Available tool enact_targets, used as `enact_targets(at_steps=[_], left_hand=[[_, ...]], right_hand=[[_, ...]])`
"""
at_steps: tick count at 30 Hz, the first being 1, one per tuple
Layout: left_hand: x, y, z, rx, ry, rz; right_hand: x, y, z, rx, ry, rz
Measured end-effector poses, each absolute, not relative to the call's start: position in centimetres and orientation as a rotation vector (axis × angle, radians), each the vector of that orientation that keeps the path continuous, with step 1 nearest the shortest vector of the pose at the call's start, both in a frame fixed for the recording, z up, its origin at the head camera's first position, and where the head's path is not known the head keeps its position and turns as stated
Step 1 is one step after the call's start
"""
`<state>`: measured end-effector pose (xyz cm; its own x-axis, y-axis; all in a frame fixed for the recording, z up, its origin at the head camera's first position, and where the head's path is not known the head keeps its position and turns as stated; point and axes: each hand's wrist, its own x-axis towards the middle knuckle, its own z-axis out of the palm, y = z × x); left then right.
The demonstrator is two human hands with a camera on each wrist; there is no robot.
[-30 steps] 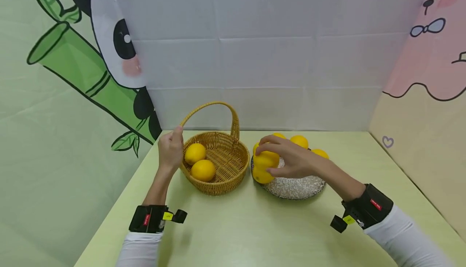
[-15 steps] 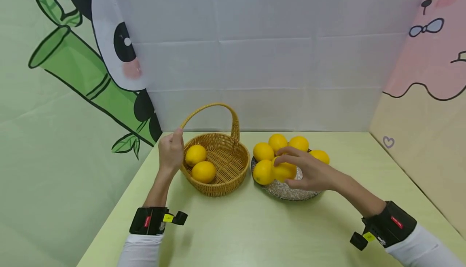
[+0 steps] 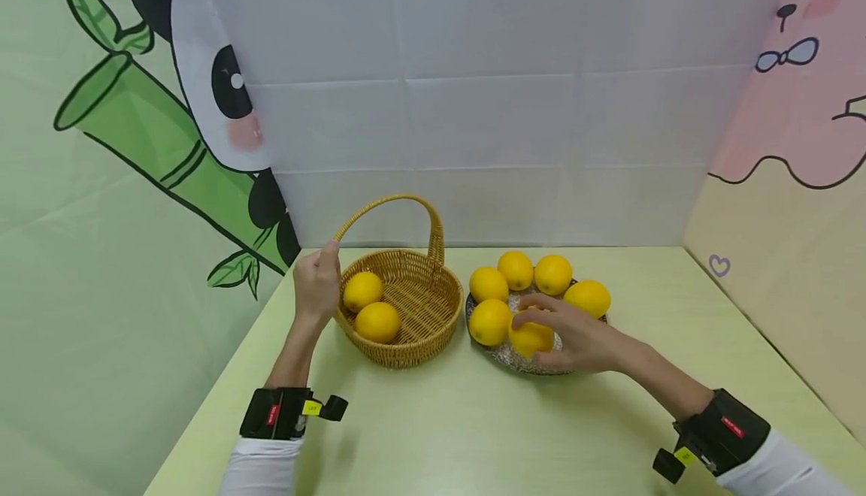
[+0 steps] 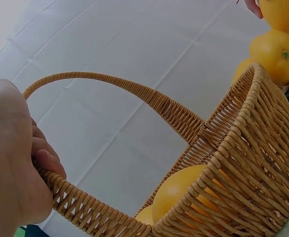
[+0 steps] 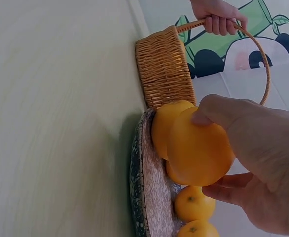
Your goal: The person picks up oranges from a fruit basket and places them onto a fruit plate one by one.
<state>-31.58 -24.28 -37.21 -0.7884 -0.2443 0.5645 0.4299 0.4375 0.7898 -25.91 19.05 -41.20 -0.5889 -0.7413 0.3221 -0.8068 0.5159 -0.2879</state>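
Right hand (image 3: pixel 575 338) curls fingers round one orange (image 3: pixel 531 338), holding it on the near part of the speckled plate (image 3: pixel 504 357); it touches a second orange (image 3: pixel 489 322) at its 9 o'clock. Four more oranges (image 3: pixel 516 269) ring the plate from 10 to 2 o'clock. Left hand (image 3: pixel 316 284) grips the wicker basket (image 3: pixel 406 331) at its rim, 9 o'clock side, by the handle base. Two oranges (image 3: pixel 376 321) inside basket. Basket just left of plate on the green table (image 3: pixel 440 436).
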Motion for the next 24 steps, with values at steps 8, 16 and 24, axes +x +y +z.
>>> enact_targets(at_steps=[8, 16, 24], left_hand=[[-31.7, -24.4, -37.3, -0.166, -2.067, -1.39], [-31.7, -24.3, -37.4, -0.178, -2.052, -1.406], [-31.7, -24.2, -37.3, -0.191, -2.051, -1.401]], right_hand=[[-25.8, 19.1, -42.4, 1.296, -2.628, 0.575], [-25.7, 19.0, -43.2, 1.28, -2.685, 0.598], [-25.8, 18.8, -43.2, 1.282, -2.709, 0.581]])
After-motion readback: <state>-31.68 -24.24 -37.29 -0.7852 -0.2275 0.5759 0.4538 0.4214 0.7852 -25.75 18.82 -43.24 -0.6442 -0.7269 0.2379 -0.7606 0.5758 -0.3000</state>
